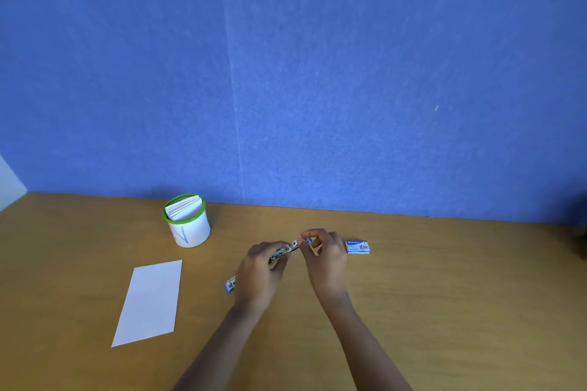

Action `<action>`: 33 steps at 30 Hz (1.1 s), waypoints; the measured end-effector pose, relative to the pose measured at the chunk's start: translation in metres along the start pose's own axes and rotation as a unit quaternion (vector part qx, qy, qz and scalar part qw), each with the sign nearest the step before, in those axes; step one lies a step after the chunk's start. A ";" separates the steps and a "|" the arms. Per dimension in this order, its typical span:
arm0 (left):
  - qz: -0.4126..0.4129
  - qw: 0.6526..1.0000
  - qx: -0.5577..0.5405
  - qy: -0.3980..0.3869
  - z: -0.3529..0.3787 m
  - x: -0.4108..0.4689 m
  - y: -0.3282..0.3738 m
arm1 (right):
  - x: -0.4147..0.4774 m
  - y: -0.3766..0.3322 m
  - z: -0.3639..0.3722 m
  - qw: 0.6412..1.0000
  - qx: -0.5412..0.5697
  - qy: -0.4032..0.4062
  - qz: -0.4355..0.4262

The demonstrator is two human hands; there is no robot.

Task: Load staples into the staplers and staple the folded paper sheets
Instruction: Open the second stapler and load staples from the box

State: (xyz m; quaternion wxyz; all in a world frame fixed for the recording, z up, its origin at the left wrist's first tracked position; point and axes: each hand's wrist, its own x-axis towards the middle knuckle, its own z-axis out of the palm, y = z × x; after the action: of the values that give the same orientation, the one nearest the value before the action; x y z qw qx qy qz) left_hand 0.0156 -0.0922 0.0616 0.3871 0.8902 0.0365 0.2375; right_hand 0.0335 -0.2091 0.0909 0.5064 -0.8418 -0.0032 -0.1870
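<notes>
A small metal stapler (pixel 287 250) is held just above the wooden table, in the middle of the view. My left hand (pixel 262 276) grips its near end, and my right hand (pixel 324 259) pinches its far tip, where a bit of blue shows. Another small blue and silver stapler (pixel 230 285) lies on the table, partly hidden behind my left wrist. A folded white paper sheet (pixel 149 301) lies flat to the left. The blue and white staple box (pixel 358 247) sits just right of my right hand.
A white cup with a green rim (pixel 188 227) holds several folded papers and stands at the back left, near the blue wall. The wooden table (pixel 444 295) stretches to the right. A dark object shows at the far right edge.
</notes>
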 end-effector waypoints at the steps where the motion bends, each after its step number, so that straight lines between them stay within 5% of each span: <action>1: 0.005 1.000 0.006 0.009 -0.001 0.000 0.003 | 0.000 -0.002 0.000 1.000 -0.011 0.016 -0.015; 12: 0.093 0.993 0.056 0.051 -0.007 -0.001 0.015 | -0.006 -0.008 0.003 0.997 -0.057 0.046 0.005; 25: 0.036 0.997 0.012 0.061 -0.009 -0.002 0.016 | -0.025 -0.016 0.005 0.999 -0.006 -0.001 -0.032; 33: 0.008 1.000 0.009 0.021 -0.008 -0.002 0.016 | -0.014 -0.023 -0.008 0.966 0.156 -0.160 0.134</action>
State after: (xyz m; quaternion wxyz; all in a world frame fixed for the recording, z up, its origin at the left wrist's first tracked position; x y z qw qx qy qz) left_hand 0.0082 -0.0982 0.0770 0.3762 0.8889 0.0398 0.2584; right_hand 0.0141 -0.2017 0.1094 0.6444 -0.7644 -0.0005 0.0222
